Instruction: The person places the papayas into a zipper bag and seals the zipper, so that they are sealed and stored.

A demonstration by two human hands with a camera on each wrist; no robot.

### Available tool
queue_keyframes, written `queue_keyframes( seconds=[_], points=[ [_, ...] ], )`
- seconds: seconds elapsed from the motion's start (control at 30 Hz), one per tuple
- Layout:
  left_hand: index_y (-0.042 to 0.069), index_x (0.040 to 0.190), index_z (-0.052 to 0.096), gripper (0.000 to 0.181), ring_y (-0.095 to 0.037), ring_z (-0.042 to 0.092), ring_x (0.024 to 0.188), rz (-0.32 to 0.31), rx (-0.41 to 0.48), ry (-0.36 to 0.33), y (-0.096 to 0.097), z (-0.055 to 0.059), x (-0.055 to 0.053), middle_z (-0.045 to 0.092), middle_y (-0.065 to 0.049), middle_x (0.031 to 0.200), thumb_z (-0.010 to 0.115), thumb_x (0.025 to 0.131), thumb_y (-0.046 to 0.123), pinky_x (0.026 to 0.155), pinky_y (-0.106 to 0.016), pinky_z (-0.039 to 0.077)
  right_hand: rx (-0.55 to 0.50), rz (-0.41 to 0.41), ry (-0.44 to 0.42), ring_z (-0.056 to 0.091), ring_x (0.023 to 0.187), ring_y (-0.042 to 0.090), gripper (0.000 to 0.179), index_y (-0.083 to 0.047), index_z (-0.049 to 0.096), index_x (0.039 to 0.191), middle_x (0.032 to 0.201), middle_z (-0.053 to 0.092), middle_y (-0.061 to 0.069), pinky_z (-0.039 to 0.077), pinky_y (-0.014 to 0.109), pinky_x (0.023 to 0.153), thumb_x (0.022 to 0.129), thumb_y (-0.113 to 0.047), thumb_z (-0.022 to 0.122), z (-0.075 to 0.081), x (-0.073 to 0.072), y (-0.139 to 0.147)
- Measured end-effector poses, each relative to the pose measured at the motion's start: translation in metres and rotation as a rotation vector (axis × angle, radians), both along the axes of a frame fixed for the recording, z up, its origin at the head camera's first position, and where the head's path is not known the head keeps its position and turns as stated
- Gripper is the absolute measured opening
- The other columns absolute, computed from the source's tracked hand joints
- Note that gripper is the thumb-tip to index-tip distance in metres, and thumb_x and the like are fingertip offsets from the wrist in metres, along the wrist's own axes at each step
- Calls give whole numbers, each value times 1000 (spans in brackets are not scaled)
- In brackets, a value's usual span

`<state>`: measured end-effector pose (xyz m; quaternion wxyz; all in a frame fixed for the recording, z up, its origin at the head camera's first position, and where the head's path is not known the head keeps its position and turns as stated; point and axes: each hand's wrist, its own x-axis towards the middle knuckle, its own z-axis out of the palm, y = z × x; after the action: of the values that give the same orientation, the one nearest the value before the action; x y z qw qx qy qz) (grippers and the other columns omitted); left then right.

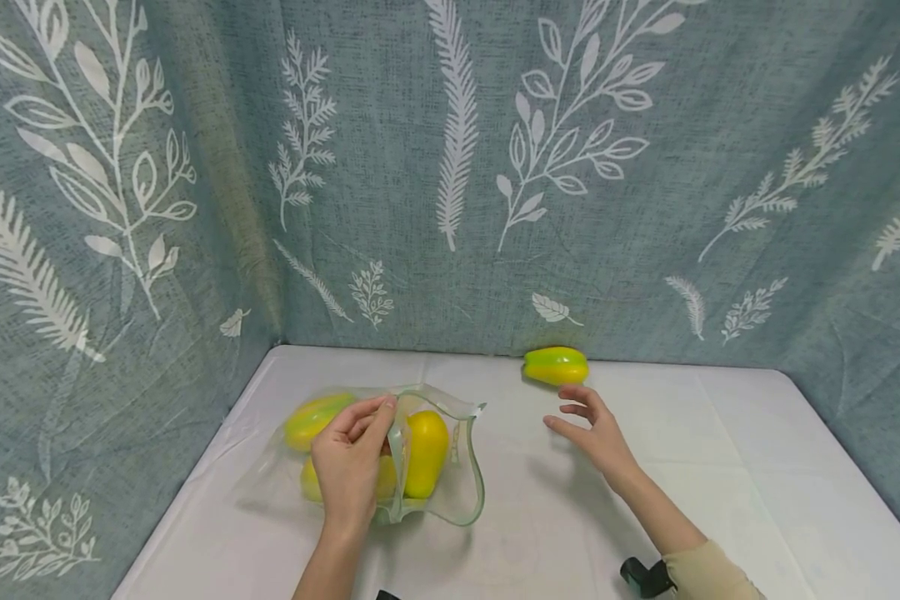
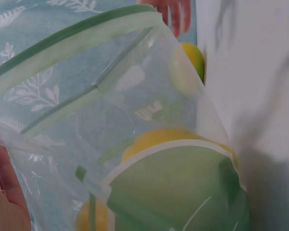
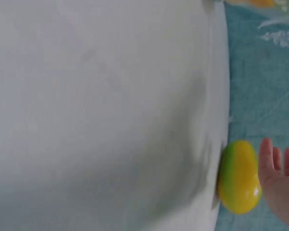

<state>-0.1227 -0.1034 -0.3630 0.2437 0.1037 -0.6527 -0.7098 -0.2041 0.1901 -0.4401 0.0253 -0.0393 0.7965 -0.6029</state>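
My left hand (image 1: pixel 351 460) pinches the upper edge of a clear zip bag (image 1: pixel 468 479) with a green-edged mouth that gapes to the right. Inside the bag lie several yellow-green papayas, one yellow papaya (image 1: pixel 426 454) close to the mouth and a greener one (image 1: pixel 317 421) farther back. Another papaya (image 1: pixel 556 366) lies by itself at the table's back edge. Just in front of it my right hand (image 1: pixel 594 433) hovers with fingers apart, holding nothing. In the right wrist view that papaya (image 3: pixel 239 176) appears beside my fingers, with no grip on it.
A white cloth covers the table (image 1: pixel 510 550). Behind and beside it hangs a blue-green curtain (image 1: pixel 390 208) with white leaf prints. A dark object (image 1: pixel 645 577) is near my right forearm at the front.
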Motion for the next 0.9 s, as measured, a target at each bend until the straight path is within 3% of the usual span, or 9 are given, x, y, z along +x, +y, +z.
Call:
queue_keyframes(
  seconds=[0.5,0.9],
  points=[
    [-2,95,74,22,-12,53,48,0,2,-7,0,-3,0,67,1,65,76,87,19,49,-19,50,105,-84,-50,41,130,31,74,-6,33,146,146,38,14,44,44,99,89,-32,73,-17,-36,30],
    [-1,93,74,21,-13,51,47,2,-7,-15,0,-4,0,67,0,66,76,87,19,48,-20,49,206,-117,-70,36,131,39,84,-1,25,149,148,28,24,39,52,103,88,-29,74,-18,-62,37]
  ],
)
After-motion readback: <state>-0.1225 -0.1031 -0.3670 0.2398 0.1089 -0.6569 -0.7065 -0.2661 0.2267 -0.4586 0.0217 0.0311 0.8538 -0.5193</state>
